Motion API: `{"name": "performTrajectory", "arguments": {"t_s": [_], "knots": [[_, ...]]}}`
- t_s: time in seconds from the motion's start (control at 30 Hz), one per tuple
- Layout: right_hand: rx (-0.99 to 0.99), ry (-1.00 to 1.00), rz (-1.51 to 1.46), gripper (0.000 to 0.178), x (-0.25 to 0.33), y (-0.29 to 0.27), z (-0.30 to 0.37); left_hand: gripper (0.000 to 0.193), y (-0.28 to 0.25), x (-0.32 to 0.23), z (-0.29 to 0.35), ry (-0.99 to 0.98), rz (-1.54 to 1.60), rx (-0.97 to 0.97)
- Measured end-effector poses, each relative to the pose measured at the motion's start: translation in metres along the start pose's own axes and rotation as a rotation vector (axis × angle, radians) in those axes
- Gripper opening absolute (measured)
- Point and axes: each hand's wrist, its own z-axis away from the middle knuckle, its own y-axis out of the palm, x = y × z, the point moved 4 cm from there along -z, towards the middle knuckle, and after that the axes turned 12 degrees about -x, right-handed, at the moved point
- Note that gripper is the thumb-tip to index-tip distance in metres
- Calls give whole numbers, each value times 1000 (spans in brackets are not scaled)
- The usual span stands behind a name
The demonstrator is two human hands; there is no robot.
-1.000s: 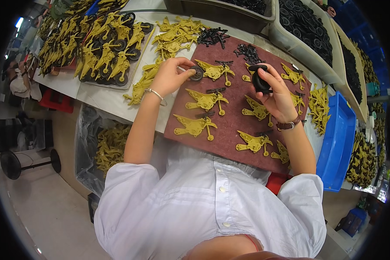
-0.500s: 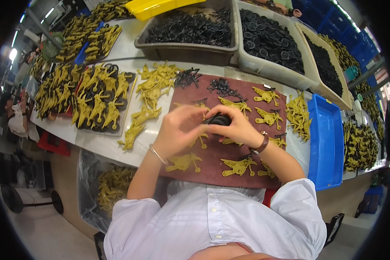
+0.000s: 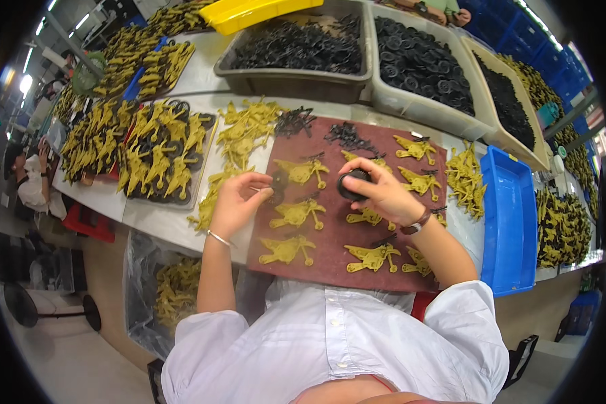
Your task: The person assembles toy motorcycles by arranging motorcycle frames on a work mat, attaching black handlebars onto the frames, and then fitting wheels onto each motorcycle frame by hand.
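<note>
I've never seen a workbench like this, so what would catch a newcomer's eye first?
Probably the yellow toy figures laid in rows on the dark red mat in the middle, with the right hand holding a black wheel above them. The left hand rests at the mat's left edge, and grey bins of black parts line the back.

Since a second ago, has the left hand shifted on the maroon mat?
Yes. The left hand has drawn back from the yellow plastic airplane near the mat's far edge toward the mat's left edge.
</note>
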Motion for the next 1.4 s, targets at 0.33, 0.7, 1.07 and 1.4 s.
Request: {"name": "performTrajectory", "arguments": {"t_s": [0.33, 0.7, 1.07, 1.4], "knots": [[129, 101, -174, 24, -8, -9, 8, 22, 0, 16, 10, -55, -33, 56], [-61, -42, -21, 31, -2, -14, 45, 21, -8, 20, 25, -131, -38, 120], [-83, -57, -26, 33, -10, 2, 56, 23, -1, -7, 36, 117, -469, -31], [-5, -338, 383, 37, -20, 48, 65, 22, 48, -31, 86, -71, 362, 143]]}}
